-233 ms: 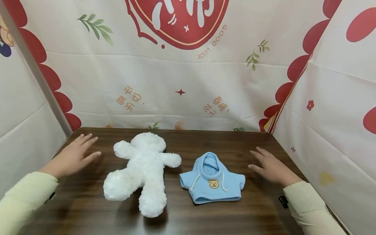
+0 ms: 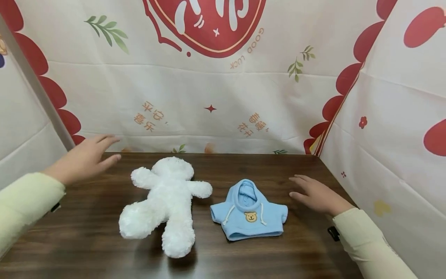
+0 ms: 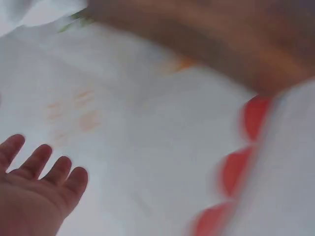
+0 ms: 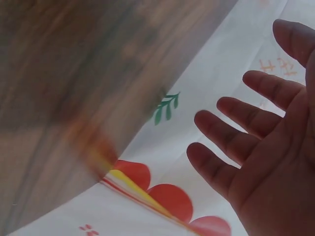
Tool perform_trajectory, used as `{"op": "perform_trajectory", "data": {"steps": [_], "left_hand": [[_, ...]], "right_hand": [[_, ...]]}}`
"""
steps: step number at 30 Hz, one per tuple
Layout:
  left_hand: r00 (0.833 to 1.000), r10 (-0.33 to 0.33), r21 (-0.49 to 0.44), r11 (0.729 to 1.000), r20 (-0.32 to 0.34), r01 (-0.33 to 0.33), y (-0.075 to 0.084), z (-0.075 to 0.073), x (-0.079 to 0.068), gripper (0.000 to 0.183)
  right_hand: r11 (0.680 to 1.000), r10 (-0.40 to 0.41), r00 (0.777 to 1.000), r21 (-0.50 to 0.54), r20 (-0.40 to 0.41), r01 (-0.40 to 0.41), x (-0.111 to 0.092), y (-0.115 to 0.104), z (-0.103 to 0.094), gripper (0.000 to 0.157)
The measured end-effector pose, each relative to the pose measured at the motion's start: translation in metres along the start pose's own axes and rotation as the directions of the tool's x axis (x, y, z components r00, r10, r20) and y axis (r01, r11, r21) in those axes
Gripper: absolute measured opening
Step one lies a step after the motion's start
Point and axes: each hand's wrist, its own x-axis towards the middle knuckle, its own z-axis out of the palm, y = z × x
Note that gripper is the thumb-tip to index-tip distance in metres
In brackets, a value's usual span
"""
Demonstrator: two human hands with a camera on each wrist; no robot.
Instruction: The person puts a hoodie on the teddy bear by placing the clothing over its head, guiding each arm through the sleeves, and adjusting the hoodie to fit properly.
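Note:
A white plush toy (image 2: 170, 197) lies on the dark wooden table, limbs spread, left of the middle. To its right a small light-blue hoodie (image 2: 252, 213) is laid out flat, with a bear face on its front and two white drawstrings. My left hand (image 2: 85, 157) is raised at the table's far left, its fingers stretched out and holding nothing. In the left wrist view its spread fingers (image 3: 34, 164) show. My right hand (image 2: 315, 193) hovers to the right of the hoodie, apart from it, fingers extended and nothing in it, as the right wrist view also shows.
The brown table (image 2: 244, 255) has its far edge against a white printed cloth (image 2: 216, 89) with red scallops and lettering. Cloth side walls (image 2: 390, 128) stand close on the left and right.
My left hand has risen from the table's left side. My right hand has shifted very slightly. The plush toy and the hoodie lie as before, with the whole view moved a little.

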Motion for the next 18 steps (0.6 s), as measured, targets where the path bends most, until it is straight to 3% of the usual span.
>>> {"op": "perform_trajectory", "data": {"steps": [4, 6, 8, 11, 15, 18], "left_hand": [[0.994, 0.094, 0.054, 0.994, 0.046, -0.097, 0.062, -0.034, 0.05, 0.051], [0.986, 0.114, 0.06, 0.991, 0.123, -0.122, 0.098, -0.042, 0.073, 0.051], [0.967, 0.141, 0.053, 0.986, 0.212, -0.156, 0.132, -0.041, 0.095, 0.049], [0.908, 0.146, 0.027, 0.985, 0.394, -0.17, 0.175, -0.029, 0.122, 0.05], [0.813, 0.084, -0.03, 0.996, 0.577, -0.082, 0.211, -0.001, 0.149, 0.054], [0.778, 0.012, -0.04, 0.999, 0.628, 0.017, 0.223, 0.019, 0.162, 0.045]], "right_hand": [[1.0, -0.027, 0.999, 0.011, 0.02, 0.027, 0.009, -0.011, -0.008, 0.056], [0.999, -0.033, 0.999, 0.027, 0.033, 0.033, 0.015, -0.018, -0.011, 0.056], [0.998, -0.038, 0.998, 0.047, 0.053, 0.036, 0.022, -0.024, -0.014, 0.055], [0.997, -0.033, 0.996, 0.072, 0.082, 0.027, 0.033, -0.032, -0.018, 0.054], [0.995, -0.025, 0.991, 0.101, 0.135, 0.012, 0.045, -0.043, -0.023, 0.05], [0.994, -0.017, 0.98, 0.112, 0.197, -0.005, 0.055, -0.051, -0.025, 0.046]]}}
